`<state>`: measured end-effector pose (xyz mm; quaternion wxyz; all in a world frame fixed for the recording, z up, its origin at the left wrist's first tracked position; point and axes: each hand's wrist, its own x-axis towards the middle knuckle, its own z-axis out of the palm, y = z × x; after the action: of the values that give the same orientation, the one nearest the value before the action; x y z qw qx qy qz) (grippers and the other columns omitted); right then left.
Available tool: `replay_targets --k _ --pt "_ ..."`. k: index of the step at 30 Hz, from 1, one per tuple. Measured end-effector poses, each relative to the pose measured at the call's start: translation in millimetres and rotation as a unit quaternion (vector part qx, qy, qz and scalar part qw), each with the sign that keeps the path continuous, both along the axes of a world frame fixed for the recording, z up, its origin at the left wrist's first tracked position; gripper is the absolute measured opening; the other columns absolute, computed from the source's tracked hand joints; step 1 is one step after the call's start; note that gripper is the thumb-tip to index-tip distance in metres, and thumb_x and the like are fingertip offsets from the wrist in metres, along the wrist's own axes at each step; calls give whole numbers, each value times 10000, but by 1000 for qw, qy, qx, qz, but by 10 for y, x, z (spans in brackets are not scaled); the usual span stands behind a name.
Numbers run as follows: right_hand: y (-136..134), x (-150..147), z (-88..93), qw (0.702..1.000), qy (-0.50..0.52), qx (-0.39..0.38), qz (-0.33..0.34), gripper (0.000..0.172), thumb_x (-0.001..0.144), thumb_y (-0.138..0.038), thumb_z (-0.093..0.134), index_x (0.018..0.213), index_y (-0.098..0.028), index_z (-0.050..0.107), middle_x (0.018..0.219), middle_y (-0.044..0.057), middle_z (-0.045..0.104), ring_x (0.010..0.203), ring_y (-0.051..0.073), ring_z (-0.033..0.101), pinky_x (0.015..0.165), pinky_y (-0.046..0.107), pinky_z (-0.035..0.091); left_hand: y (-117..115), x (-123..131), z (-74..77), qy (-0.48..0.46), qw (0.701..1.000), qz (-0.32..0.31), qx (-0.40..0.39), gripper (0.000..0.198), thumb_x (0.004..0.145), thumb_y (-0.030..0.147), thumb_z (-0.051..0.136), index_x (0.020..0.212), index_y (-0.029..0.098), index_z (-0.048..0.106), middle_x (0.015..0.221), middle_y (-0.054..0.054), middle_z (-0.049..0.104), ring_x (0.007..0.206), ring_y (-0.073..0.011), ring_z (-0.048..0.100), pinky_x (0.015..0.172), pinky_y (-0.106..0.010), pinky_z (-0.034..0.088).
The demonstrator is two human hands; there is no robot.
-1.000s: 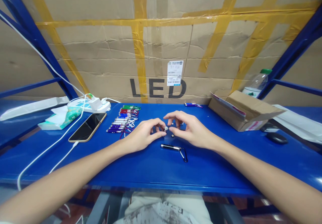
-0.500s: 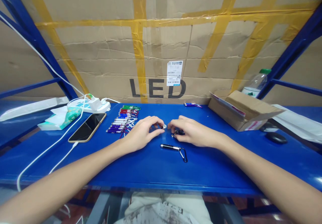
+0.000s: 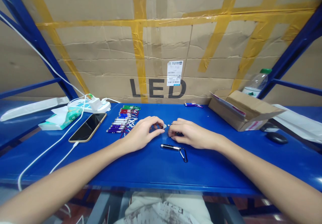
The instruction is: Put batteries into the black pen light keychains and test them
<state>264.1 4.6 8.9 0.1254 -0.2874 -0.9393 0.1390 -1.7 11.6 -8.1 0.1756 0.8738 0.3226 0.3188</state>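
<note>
My left hand (image 3: pixel 144 132) rests on the blue table (image 3: pixel 151 170) with thumb and fingers pinched on a small silver button cell (image 3: pixel 164 126). My right hand (image 3: pixel 188 132) lies just right of it, fingers curled down over small dark parts and pinching another tiny silver piece (image 3: pixel 168 125). A black keychain flashlight (image 3: pixel 173 148) with a carabiner lies on the table just in front of both hands. A row of several coloured keychain flashlights (image 3: pixel 122 118) lies left of my left hand.
A phone (image 3: pixel 87 127) on a white cable, a tissue pack (image 3: pixel 60 118) and a power strip (image 3: pixel 94 105) sit at the left. An open cardboard box (image 3: pixel 243 111), a plastic bottle (image 3: pixel 256 82) and a mouse (image 3: pixel 276 137) are at the right. One purple flashlight (image 3: pixel 192 105) lies by the cardboard wall.
My right hand has come down from a raised, spread pose to the table and curled over the small parts. The left hand has barely moved.
</note>
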Motion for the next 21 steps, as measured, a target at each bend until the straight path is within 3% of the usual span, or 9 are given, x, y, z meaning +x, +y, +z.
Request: replay_targets --k 13,21 --pt "18 -33 -65 1000 1 14 -1 246 1158 -261 403 1025 -219 606 979 61 645 909 246 526 843 378 397 -12 8 12 -4 1000 4 -14 111 1022 305 699 1099 225 700 1057 -23 752 918 -201 672 850 -340 511" --pt "-10 -61 -96 1000 4 28 1 227 1154 -208 394 1005 -212 566 978 57 640 911 237 515 848 371 394 -20 12 26 4 1000 1 -20 111 1023 312 697 1094 226 698 1057 -21 757 921 -200 675 866 -343 506"
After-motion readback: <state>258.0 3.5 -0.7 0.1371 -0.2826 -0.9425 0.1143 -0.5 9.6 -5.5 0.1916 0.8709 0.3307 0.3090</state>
